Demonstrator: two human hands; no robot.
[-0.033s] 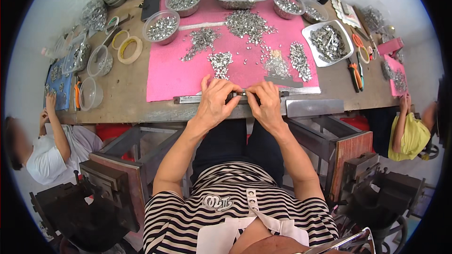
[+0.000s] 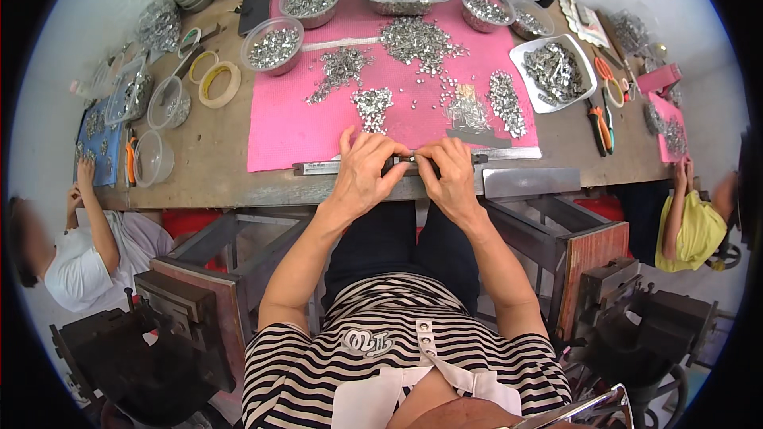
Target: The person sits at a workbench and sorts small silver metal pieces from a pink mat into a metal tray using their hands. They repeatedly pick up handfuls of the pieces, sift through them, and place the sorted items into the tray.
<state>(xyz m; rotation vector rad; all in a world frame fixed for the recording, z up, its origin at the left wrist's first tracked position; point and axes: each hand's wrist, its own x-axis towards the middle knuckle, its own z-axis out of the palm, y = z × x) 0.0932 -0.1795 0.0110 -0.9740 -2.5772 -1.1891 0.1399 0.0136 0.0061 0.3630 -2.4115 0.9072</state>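
Both of my hands meet at the table's near edge, over a dark metal bar fixture (image 2: 481, 159). My left hand (image 2: 362, 167) is closed, thumb and fingers pinched together at a small dark part of it. Facing it, my right hand (image 2: 451, 175) is closed too, its fingertips pressed in close. A tiny silvery piece (image 2: 412, 159) shows in the narrow gap between the two. What lies inside each pinch is hidden by the fingers. Just beyond them, a small heap of shiny metal pieces (image 2: 372, 107) rests on the pink mat (image 2: 274, 131).
Larger heaps of metal parts (image 2: 417, 41) lie farther back, below a clear tub (image 2: 401, 8). At right are a white tray (image 2: 588, 83) and orange-handled pliers (image 2: 596, 131). Tape rolls (image 2: 220, 86) sit at left. Other people work at both sides, one in white (image 2: 91, 270), one in yellow (image 2: 691, 230).
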